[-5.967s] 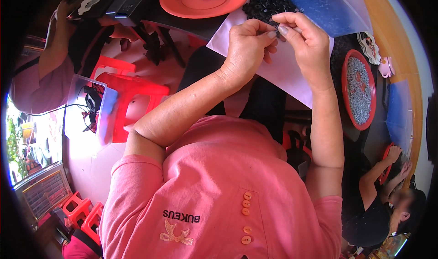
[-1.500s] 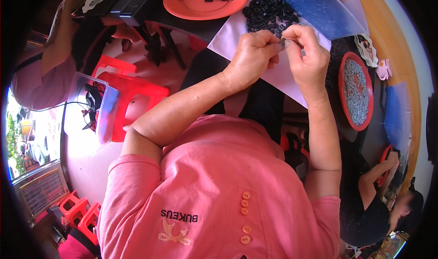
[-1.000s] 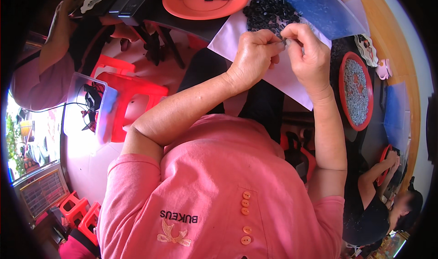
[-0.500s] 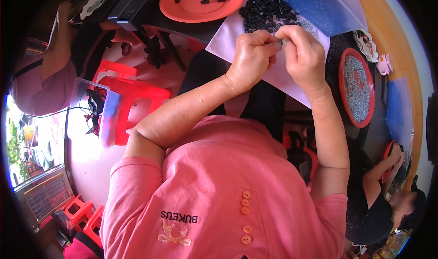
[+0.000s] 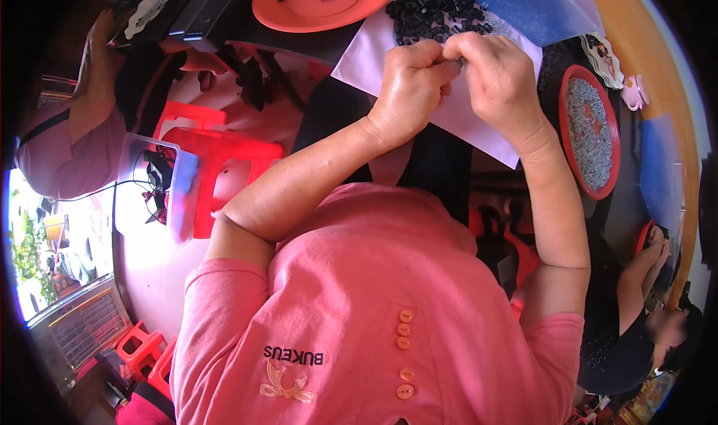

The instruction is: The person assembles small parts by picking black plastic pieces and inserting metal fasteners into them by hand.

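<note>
My left hand [image 5: 410, 88] and my right hand [image 5: 499, 87] meet over a pale pink sheet [image 5: 479, 129] at the table's near edge. Both are closed, fingertips together. A small dark piece [image 5: 459, 65] shows between them, mostly covered by the fingers; it looks like the black parts behind. What my right fingertips pinch is hidden. Just beyond my hands, a heap of small black plastic parts [image 5: 430, 10] lies on the sheet. Several similar parts sit on an orange-red plate [image 5: 299, 13] at the far left.
Right of the sheet stands a red bowl of small silvery metal pieces [image 5: 587, 137]. A translucent blue bin [image 5: 523, 10] rises behind the heap. Red stools [image 5: 224, 174] and a clear box [image 5: 153, 178] are at my left. Other people sit at left and right.
The view has shifted slightly, with the plate and heap higher in it. My right forearm sits a little farther right. Both hands remain pinched together over the sheet.
</note>
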A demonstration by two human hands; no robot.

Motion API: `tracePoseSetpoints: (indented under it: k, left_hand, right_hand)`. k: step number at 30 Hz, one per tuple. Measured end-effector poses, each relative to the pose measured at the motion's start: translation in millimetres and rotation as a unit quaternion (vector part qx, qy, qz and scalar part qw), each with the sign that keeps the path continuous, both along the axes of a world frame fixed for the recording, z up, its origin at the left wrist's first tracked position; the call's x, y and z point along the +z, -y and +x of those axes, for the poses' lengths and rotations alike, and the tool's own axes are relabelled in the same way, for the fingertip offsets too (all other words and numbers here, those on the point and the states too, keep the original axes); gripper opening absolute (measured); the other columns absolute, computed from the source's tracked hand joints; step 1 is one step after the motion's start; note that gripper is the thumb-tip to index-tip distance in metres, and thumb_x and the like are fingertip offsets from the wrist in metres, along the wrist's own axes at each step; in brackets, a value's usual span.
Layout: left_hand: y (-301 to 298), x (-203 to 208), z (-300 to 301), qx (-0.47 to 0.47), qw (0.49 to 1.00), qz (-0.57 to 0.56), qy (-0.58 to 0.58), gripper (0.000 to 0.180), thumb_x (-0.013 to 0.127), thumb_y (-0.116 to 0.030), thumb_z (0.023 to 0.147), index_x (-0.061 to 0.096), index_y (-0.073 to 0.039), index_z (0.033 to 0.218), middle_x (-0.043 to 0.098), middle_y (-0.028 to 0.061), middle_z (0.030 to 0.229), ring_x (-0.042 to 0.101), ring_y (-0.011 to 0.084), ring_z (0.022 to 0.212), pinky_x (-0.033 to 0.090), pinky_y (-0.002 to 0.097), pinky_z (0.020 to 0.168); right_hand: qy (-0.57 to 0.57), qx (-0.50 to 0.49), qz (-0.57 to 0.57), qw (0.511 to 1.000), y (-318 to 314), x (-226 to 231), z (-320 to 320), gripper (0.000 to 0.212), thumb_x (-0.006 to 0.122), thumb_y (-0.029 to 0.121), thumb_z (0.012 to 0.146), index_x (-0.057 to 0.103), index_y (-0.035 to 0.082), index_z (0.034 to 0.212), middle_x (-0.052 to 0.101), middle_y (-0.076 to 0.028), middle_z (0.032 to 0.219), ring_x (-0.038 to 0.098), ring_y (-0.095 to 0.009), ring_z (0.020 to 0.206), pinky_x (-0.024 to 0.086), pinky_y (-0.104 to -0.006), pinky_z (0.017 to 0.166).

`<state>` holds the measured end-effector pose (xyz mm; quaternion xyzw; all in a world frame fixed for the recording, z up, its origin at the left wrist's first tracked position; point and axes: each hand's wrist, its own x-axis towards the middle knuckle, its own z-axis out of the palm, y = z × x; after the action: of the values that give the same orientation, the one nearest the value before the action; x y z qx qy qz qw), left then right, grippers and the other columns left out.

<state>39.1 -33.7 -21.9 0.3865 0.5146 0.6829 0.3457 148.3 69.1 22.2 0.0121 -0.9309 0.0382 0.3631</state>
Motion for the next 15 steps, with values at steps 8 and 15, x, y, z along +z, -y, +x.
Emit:
tracePoseSetpoints:
  k: [8, 15]
  left_hand:
    - [-1.8, -2.8, 1.3, 0.032, 0.997, 0.002, -0.076, 0.014, 0.062, -0.003, 0.083, 0.059, 0.006, 0.073, 0.058, 0.0126, 0.063, 0.057, 0.0179, 0.057, 0.043, 0.0331, 0.051]
    - [-5.1, -8.8, 4.8, 0.079, 0.989, 0.045, -0.119, 0.013, 0.062, -0.002, 0.080, 0.058, 0.006, 0.071, 0.058, 0.0175, 0.064, 0.058, 0.0247, 0.058, 0.044, 0.0368, 0.053]
  right_hand:
    - [-0.027, -0.049, 0.080, 0.995, 10.8, -10.4, 3.7, 0.021, 0.059, -0.004, 0.070, 0.057, 0.008, 0.088, 0.062, -0.004, 0.077, 0.061, -0.024, 0.072, 0.045, -0.0343, 0.064]
    - [-0.085, -0.115, 0.073, 0.987, 28.6, -27.5, 0.2, 0.026, 0.061, 0.002, 0.069, 0.060, 0.009, 0.094, 0.062, -0.005, 0.081, 0.060, -0.025, 0.075, 0.044, -0.0357, 0.066]
